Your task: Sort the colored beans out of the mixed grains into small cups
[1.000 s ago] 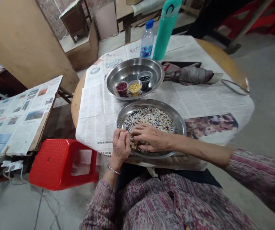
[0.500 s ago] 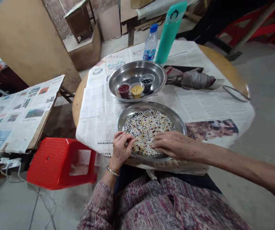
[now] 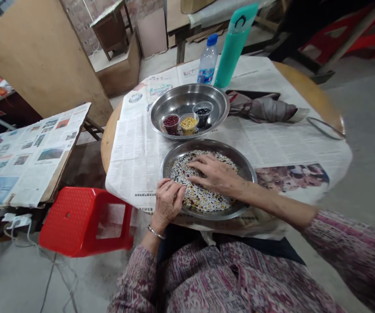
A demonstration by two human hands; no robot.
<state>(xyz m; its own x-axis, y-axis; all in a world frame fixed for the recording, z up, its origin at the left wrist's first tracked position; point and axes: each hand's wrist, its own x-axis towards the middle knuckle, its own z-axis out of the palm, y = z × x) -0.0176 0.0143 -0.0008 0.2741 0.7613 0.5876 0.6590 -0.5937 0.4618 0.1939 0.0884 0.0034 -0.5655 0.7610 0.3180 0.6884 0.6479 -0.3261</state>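
A shallow steel basin [image 3: 250, 167] stands at the near edge of the round table. It holds a spread mix of white, black, yellow and dark red grains and beans [image 3: 207, 203]. My left hand [image 3: 169, 200], with a bangle at the wrist, is closed at the basin's left rim, its fingers curled over the edge. Over the middle of the mix, my right hand [image 3: 218, 176] lies palm down, fingers apart and touching the grains. Behind is a second steel basin [image 3: 187, 93] with clear cups of red beans [image 3: 171, 124], yellow beans [image 3: 188, 124] and black beans [image 3: 202, 115].
Newspaper [image 3: 132, 152] covers the table. At the back stand a water bottle [image 3: 208, 61] and a teal bottle [image 3: 235, 48]. A bundled grey umbrella [image 3: 269, 108] lies to the right. On the left are a red stool [image 3: 70, 221] and another newspaper-covered table [image 3: 34, 156].
My right hand has moved up and left, from the near right part of the mix to its middle, and its fingers have spread. My left hand stays at the rim.
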